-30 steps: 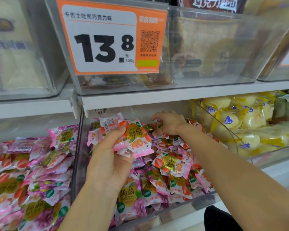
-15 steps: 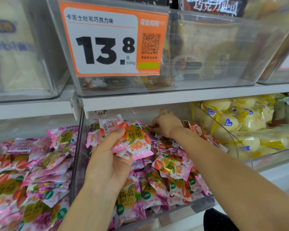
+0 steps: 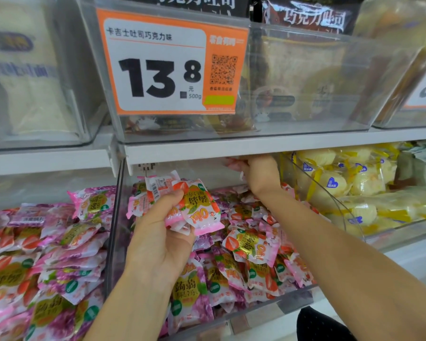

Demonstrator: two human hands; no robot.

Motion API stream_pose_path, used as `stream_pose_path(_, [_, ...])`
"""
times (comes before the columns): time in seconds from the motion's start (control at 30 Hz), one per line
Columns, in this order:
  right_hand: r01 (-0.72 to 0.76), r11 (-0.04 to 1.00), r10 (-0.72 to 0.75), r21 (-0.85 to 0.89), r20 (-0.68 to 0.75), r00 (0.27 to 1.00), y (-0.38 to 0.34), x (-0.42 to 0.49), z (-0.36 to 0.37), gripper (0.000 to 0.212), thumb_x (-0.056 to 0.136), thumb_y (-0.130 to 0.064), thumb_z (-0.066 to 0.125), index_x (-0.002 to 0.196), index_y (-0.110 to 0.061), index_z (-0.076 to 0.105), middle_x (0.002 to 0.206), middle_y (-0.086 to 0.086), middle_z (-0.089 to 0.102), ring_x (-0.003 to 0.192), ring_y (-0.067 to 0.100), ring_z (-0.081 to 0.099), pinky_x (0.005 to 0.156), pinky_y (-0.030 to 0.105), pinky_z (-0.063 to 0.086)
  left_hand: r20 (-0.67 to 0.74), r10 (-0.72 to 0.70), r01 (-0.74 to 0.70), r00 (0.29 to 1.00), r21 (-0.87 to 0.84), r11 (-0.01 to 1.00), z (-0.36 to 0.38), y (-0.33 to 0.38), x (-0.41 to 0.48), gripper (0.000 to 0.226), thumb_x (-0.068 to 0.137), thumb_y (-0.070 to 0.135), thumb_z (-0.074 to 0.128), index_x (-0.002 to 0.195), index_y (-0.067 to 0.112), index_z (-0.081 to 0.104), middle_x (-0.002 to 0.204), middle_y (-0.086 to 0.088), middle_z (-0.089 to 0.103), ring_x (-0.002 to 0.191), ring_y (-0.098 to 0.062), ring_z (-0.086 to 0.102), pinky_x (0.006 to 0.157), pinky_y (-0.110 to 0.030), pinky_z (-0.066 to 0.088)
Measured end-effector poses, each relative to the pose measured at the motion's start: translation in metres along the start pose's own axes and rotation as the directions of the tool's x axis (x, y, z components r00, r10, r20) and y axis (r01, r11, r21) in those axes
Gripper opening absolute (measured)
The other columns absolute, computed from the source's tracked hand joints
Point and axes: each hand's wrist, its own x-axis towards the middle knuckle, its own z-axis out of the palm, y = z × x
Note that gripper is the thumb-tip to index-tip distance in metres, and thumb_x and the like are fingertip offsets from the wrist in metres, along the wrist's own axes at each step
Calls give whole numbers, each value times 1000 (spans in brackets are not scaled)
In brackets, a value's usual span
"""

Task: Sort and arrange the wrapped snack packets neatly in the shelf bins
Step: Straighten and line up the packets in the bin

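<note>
Sorting in progress, head cam view. My left hand (image 3: 158,244) is clamped on a bunch (image 3: 194,205) of pink packets, thumb across the top one, held just above the pile (image 3: 251,244) in the mid bin (image 3: 113,217). My right hand (image 3: 262,178) reaches to the back of that bin, right under the shelf (image 3: 305,143) edge. Its fingertips are blurred and partly hidden there, so I cannot tell whether they pinch a packet or only touch one.

Status, as I judge it: early to mid, approx. halfway at best.
- Done: a few packets gathered into the bunch, roughly stacked.
- Left: the pile lies loose, w/ packets tilted and overlapping, some upside-down, and no rows yet. The bunch is not yet set down in the bin.
- Neighbours: the left packs (image 3: 59,247) in the next bin are just as jumbled. The yellow packs (image 3: 364,178) on the right look separate, w/ no pink among them as far as I can see.
- The upper bin w/ the 13.8 tag (image 3: 162,65) has neither hand on it.

Next, prob.: collect from the back, add to the bunch, lay in rows front to back. Risk: the wrappers look slick, so the bunch may fan out & slip.
</note>
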Motion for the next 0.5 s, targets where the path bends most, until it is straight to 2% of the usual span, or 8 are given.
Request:
stream_pose_path(0.03, [-18,987,28,158,-59,998,-5,-5,-7,17,92,-6,54,95,-1,71,81,9,65,68,9,64,62,5,47,1,3,-3,1000,-1,1000,0,0,0,20,67,0,64,85,10,67,104,-10,71,107,-24,64,103,-42,44])
stream_pose_path(0.1, [73,947,-33,312,-130,991,-8,-13,-13,17,90,1,56,96,-2,71,88,16,70,76,17,65,72,16,54,3,6,-6,1000,-3,1000,-1,-1,0,23,61,2,64,82,11,66,101,-11,70,109,-25,63,104,-43,43])
stream_pose_path(0.17, [202,963,-176,181,-150,973,-11,-25,-16,13,86,-2,62,86,-7,73,85,12,73,84,20,66,81,28,52,2,-2,2,1000,10,1000,-2,-1,0,23,60,2,65,82,11,65,106,-13,70,110,-27,63,104,-44,43])
stream_pose_path(0.23, [267,962,-254,50,-191,948,-11,-40,-18,10,84,-8,65,84,-9,75,80,2,71,89,16,57,81,17,42,-5,-13,13,1000,18,1000,-2,-2,0,21,65,0,64,83,10,65,110,-14,69,108,-27,63,103,-45,43])
stream_pose_path(0.33, [272,955,-223,121,-315,922,-21,-76,-33,11,82,-9,67,90,-9,75,86,-3,54,89,-4,40,78,1,31,-34,-33,34,999,30,999,-6,-4,-1,20,72,-2,64,90,8,66,106,-15,70,104,-27,65,102,-46,44])
stream_pose_path(0.43, [320,933,-238,162,-390,889,-27,-109,-49,17,82,-18,64,94,-13,74,95,-2,41,96,-15,38,83,0,31,-12,-32,32,999,45,998,-9,-3,-9,66,58,-1,69,122,6,55,108,-17,69,96,-27,69,91,-45,52])
stream_pose_path(0.5, [372,916,-283,150,-417,864,-39,-130,-58,21,84,-23,59,99,-18,73,97,-7,38,97,-8,39,85,5,32,31,-30,28,999,84,996,-11,-2,-22,69,53,0,69,120,4,55,92,-15,72,79,-23,72,72,-41,59])
